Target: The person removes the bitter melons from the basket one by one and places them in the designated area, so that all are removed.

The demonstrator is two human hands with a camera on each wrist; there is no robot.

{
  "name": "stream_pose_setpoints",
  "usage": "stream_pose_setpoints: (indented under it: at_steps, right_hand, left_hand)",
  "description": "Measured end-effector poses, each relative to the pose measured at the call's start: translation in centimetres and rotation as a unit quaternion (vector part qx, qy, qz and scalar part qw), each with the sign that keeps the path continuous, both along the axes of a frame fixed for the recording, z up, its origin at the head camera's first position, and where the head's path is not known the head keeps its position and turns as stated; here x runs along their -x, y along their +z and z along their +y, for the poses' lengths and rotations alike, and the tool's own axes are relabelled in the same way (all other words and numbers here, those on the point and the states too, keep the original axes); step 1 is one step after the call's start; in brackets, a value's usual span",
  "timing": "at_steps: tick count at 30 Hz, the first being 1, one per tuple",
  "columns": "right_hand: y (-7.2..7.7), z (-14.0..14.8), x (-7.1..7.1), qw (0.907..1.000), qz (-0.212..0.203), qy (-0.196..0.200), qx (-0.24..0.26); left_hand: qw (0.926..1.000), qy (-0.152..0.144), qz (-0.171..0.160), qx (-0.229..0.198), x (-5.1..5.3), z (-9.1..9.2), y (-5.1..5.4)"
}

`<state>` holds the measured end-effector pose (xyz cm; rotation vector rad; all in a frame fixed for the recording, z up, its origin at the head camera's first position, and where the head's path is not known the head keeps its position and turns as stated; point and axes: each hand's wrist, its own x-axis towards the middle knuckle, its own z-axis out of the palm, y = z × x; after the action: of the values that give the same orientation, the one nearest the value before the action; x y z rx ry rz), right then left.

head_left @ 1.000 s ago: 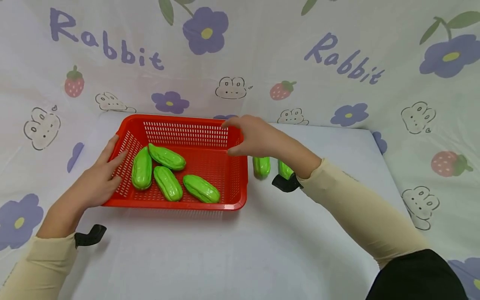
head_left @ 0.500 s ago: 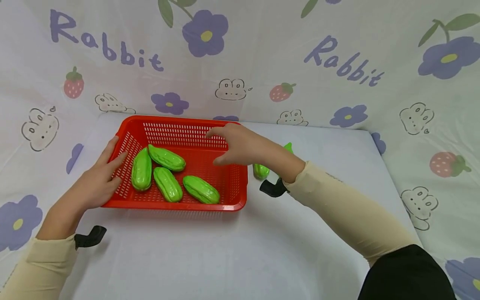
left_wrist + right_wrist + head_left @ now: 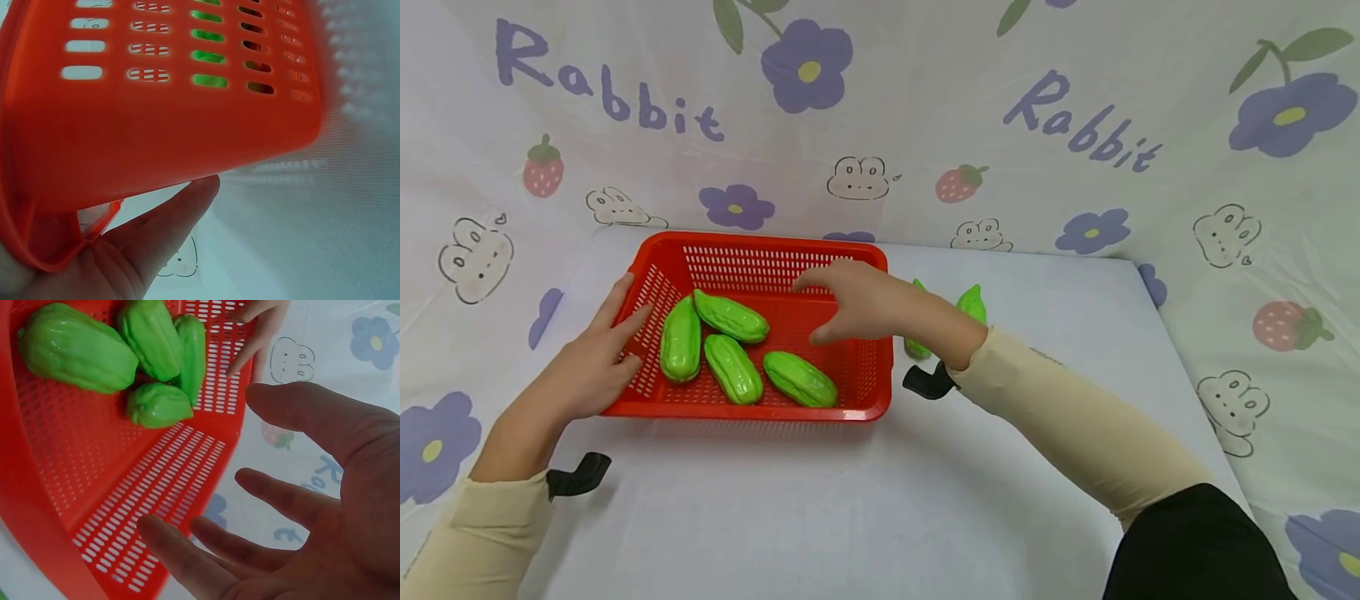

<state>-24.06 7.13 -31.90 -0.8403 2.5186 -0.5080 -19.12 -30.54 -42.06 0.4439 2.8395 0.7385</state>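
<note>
A red plastic basket holds several shiny green, ridged, gourd-like vegetables, mostly toward its left half. My left hand holds the basket's left rim, with fingers over the inner side of the wall; the left wrist view shows a finger against the outside. Above the right part of the basket my right hand hovers, thumb and fingers spread apart with nothing between them. Two more green vegetables lie on the table right of the basket, partly hidden by my right wrist.
The table is covered with a white cloth. Behind it hangs a pale curtain printed with flowers, rabbits and strawberries, close to the basket's back edge.
My right hand has moved left and slightly toward me, from the basket's right rim to over its inside. The left hand, basket and vegetables keep their places.
</note>
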Motion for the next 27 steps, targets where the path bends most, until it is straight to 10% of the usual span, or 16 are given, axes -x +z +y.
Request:
stream_pose_setpoints:
  at_steps: [27]
  right_hand:
    - [-3.5, -1.8, 0.2, 0.9995, -0.027, 0.012, -0.007]
  left_hand:
    - [1.0, -0.003, 0.008, 0.0, 0.0, -0.3, -0.3]
